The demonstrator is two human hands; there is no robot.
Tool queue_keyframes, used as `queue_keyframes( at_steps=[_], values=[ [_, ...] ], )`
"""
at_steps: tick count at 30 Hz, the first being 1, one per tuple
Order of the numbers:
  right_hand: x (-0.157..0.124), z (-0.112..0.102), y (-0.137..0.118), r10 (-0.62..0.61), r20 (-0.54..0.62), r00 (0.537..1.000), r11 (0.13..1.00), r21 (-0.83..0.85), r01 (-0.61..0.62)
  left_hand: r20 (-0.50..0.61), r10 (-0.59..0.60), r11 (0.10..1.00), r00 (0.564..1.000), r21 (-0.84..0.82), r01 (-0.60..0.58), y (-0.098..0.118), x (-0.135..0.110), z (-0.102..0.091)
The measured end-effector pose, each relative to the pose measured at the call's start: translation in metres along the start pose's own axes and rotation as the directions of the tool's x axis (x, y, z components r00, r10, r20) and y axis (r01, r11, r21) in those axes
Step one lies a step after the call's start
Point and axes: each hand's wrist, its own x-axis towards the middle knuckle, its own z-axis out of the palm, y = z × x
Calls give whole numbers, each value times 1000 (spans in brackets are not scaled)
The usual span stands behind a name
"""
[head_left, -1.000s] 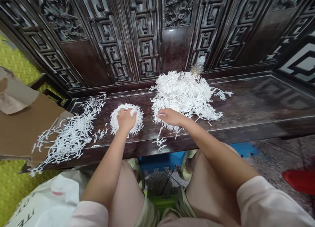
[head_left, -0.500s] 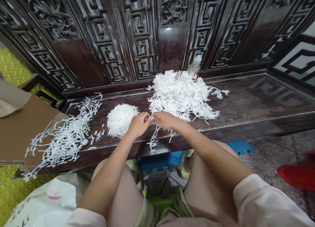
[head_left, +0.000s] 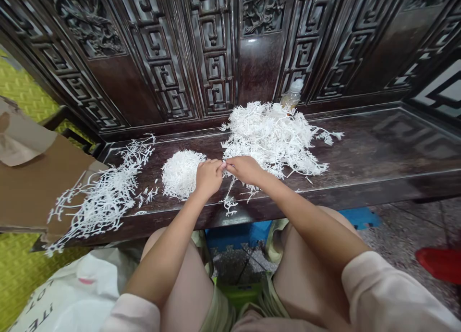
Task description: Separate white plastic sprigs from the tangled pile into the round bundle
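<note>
My left hand and my right hand meet fingertip to fingertip over the bench. Both are closed in a pinch. From under my right hand hangs a white branched plastic sprig, its tips over the front edge of the bench. What lies between my left fingertips is too small to make out. Beside my left hand sits a rounded heap of small white plastic pieces. A larger pile of white plastic sprigs lies just behind my right hand. Thin white stems lie tangled at the left.
The dark wooden bench has a carved back. A clear bottle stands behind the large pile. Cardboard lies at the left end, with a white bag below. Few loose bits lie between stems and heap.
The whole view has shifted slightly. My hands stay together; my left hand has turned a little and its fingers have closed in nearer to the right fingertips.
</note>
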Motion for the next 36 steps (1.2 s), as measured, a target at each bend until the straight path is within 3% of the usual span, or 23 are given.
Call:
queue_keyframes(
  at_steps=[3,6,8,10,14,17,19,21,23,25,27,30,36],
  values=[
    [8,0,23,95,-19,995,995,20,-95,-74,18,995,997,-95,-25,4,-1,-5],
    [9,-5,62,321,30,947,932,166,-321,-189,-46,986,981,-166,14,-8,-1,-13],
    [5,-9,81,297,29,955,932,208,-296,-211,-174,979,962,-146,145,-29,1,-17],
    [-1,-13,83,243,53,969,934,259,-248,-176,-316,948,932,-83,306,-56,3,-17],
    [-10,-12,56,79,93,993,910,400,-110,-51,-569,822,821,-8,569,-100,1,-6],
    [-14,-10,37,15,104,994,883,466,-62,-75,-634,769,769,37,638,-103,-2,0],
    [-15,-10,30,-13,121,993,874,483,-48,-158,-601,787,783,54,615,-91,-1,0],
    [-15,-11,27,-42,130,991,872,489,-27,-174,-515,851,839,11,524,-72,1,-2],
    [-14,-11,24,-62,114,992,879,477,0,-87,-366,929,927,-85,359,-50,2,-4],
    [-13,-11,21,-81,83,993,889,457,35,28,-197,970,980,-143,199,-28,1,-5],
    [-11,-10,18,-89,53,995,898,437,57,103,-92,987,990,-124,104,-10,-2,-3],
    [-10,-8,17,-85,30,996,913,404,65,146,-55,990,988,-123,73,5,-6,1],
    [-8,-7,22,-13,29,1000,945,327,3,180,-49,953,983,-286,99,4,-4,4]
  ],
)
